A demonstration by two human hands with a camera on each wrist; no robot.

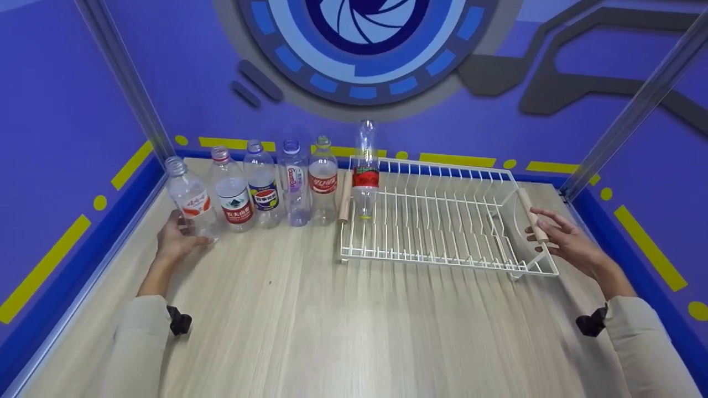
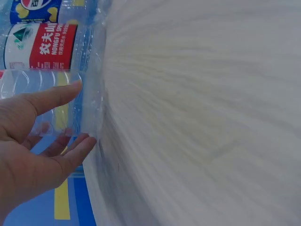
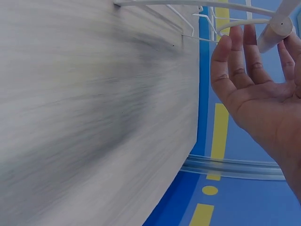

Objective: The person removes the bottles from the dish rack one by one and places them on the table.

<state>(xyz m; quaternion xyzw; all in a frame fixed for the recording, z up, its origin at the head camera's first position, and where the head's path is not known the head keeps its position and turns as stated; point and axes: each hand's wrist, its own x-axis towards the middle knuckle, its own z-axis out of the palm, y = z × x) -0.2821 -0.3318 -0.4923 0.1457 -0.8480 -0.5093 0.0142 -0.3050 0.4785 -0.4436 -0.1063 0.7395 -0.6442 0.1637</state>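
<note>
At the left end of a bottle row stands a clear plastic bottle (image 1: 193, 193) with an orange and white label. My left hand (image 1: 174, 240) holds it low down, thumb in front and fingers behind; the left wrist view shows the thumb against its ribbed lower wall (image 2: 35, 84). At the right, a white wire dish rack (image 1: 442, 262) has two wooden handles. Around its right handle (image 1: 532, 216) my right hand (image 1: 569, 243) is loosely spread, fingers fairly straight, some passing by the handle. A red-labelled bottle (image 1: 366, 177) stands upside down at the rack's left end.
Beside the held bottle stand a red-and-white-labelled bottle (image 1: 235, 202), a blue-labelled bottle (image 1: 264, 196), a purple-tinted bottle (image 1: 296, 190) and a red-labelled bottle (image 1: 323, 185), close together. The rack's left handle (image 1: 345, 199) is next to them. Blue panels (image 1: 193, 72) enclose the wooden table (image 1: 343, 331).
</note>
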